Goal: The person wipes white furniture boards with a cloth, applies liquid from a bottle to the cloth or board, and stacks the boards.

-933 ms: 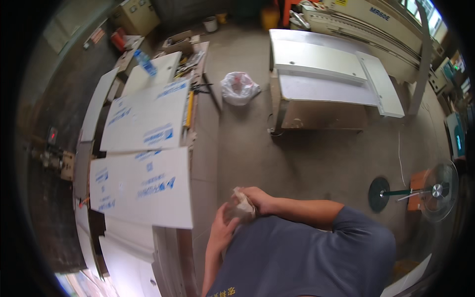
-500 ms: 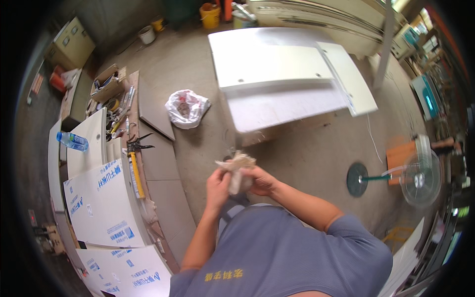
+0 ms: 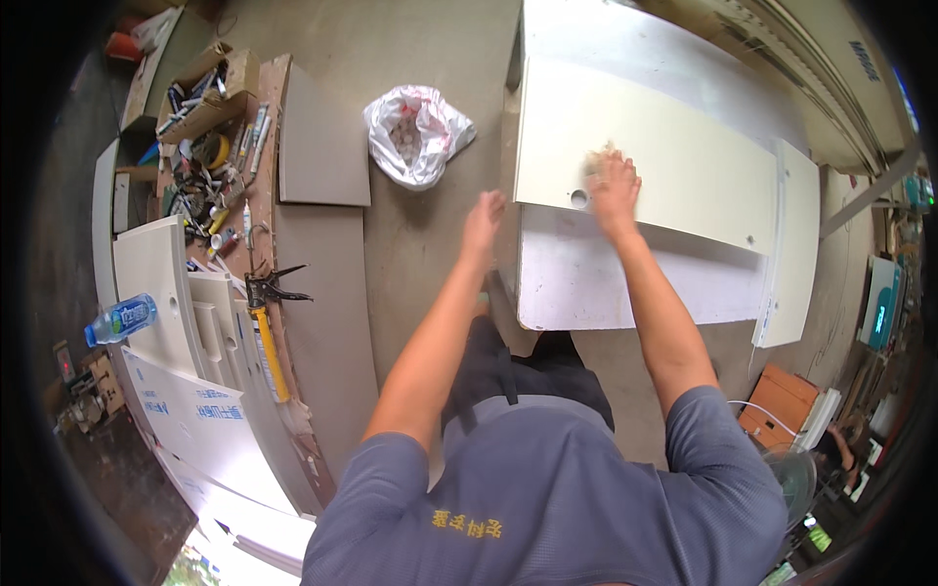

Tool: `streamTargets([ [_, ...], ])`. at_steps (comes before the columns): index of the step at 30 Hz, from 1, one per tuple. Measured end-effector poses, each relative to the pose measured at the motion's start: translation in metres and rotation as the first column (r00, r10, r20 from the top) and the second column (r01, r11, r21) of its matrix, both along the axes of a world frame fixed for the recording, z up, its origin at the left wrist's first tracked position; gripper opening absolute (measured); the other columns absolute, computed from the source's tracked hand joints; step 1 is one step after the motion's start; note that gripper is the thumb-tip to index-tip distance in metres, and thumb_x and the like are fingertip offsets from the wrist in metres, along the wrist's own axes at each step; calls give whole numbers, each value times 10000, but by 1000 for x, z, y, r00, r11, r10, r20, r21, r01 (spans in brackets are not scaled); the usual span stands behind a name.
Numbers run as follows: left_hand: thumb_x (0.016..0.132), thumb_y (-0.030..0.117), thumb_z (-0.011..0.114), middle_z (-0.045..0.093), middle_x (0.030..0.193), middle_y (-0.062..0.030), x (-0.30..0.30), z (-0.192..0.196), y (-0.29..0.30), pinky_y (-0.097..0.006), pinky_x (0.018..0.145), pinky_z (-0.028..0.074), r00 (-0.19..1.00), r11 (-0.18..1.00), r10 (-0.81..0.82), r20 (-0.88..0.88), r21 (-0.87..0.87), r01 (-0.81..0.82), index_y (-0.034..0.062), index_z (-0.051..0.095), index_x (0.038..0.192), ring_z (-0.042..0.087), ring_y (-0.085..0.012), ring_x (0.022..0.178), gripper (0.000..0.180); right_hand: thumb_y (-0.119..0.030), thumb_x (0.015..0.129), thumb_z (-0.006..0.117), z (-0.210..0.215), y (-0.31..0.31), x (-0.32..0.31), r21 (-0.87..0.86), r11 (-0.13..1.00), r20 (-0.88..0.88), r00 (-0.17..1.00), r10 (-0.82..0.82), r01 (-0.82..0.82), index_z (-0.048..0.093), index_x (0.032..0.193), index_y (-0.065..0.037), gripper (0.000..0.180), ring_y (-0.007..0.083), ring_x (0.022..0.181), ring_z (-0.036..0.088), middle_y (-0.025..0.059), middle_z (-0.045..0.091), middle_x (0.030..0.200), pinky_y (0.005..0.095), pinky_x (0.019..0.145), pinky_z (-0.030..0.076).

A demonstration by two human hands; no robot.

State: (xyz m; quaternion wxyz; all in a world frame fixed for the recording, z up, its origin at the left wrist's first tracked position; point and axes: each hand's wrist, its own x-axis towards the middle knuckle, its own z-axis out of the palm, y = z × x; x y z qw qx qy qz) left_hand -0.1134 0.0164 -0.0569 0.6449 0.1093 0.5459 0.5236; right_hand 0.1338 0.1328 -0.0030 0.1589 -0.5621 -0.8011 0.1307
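My right hand (image 3: 616, 193) presses a crumpled beige rag (image 3: 594, 164) onto a white panel (image 3: 664, 161), just above the round hole near the panel's corner. Hand and rag are slightly blurred, and the fingers cover part of the cloth. Beneath the panel is a white tabletop (image 3: 625, 273), whose near part shows. Off the table's left edge, my left hand (image 3: 482, 225) hangs in the air with its fingers curled in, and I see nothing in it.
A narrower white panel (image 3: 796, 244) lies at the table's right end. On the floor stands a white plastic bag (image 3: 420, 137). At left, a bench holds tools, a caulking gun (image 3: 269, 332), boards and a water bottle (image 3: 122, 319). An orange-brown box (image 3: 779, 398) is at lower right.
My hands, earlier together around the rag in front of my body, have parted. The right has carried the rag onto the white panel. My view has moved closer to the table.
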Motion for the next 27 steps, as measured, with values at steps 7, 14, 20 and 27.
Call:
streamTargets([
  [7,1102,586,221,428,1579,-252,14,-7,30,-467,1249,280,932,981,191,307,-76,-176,-85,370,1540,397,-359,1483,815,-512,985,540,-20,94,-90,-13,896,323,846,424,-444,388,1587,-124,732,385,1582,177,139,266,1703,634,1258,91],
  [14,1096,595,183,543,1478,-177,30,-15,32,-440,1192,347,868,929,371,330,-135,-345,-42,444,1500,474,-291,1400,797,-493,943,602,-19,100,-103,-113,638,121,627,770,-762,375,1593,-77,804,355,1582,211,176,288,1688,562,1287,102],
  [20,1096,581,249,527,1505,-169,38,-33,34,-405,1154,366,845,895,445,296,-184,-407,-28,460,1516,502,-284,1373,770,-540,914,638,-11,48,-91,-249,603,-30,628,778,-758,390,1558,8,882,364,1576,233,202,291,1679,577,1281,127],
  [27,1020,432,604,580,1400,-147,33,-9,61,-410,1116,420,983,999,19,-181,-34,-26,-32,527,1467,572,-274,1281,648,-509,954,586,-20,214,-137,53,862,212,849,484,-505,314,1575,48,877,348,1576,218,213,283,1677,528,1295,108],
])
